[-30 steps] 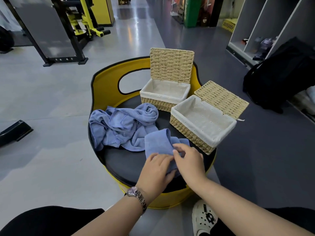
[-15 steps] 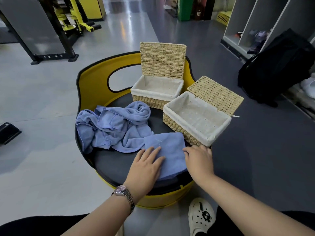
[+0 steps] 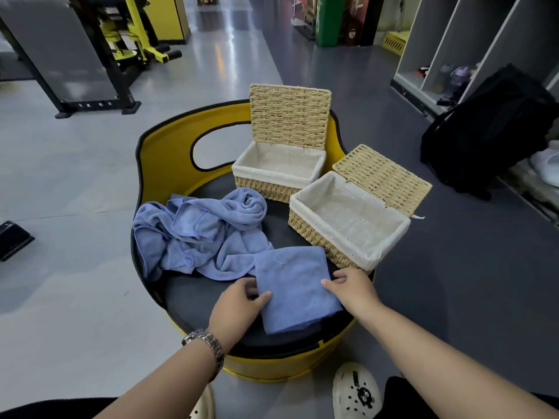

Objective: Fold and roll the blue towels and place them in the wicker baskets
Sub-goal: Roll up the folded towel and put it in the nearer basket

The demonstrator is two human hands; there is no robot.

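A folded blue towel (image 3: 295,288) lies flat on the black seat at the front. My left hand (image 3: 239,309) holds its left edge, thumb on top and fingers curled at the edge. My right hand (image 3: 352,287) pinches its right edge near the middle. A heap of unfolded blue towels (image 3: 199,234) lies to the left. Two open wicker baskets with white liners stand behind: one at the back (image 3: 314,173) and one on the right (image 3: 393,243). Both hold nothing.
All of this sits on a round yellow chair with a black seat (image 3: 211,288) and a yellow backrest (image 3: 169,152). Gym equipment stands far left, lockers and a black backpack (image 3: 490,128) on the right. White shoes show below the seat.
The towel has been flattened into a folded rectangle. My left hand slid from on top of it to its left edge, and my right hand stayed at its right edge.
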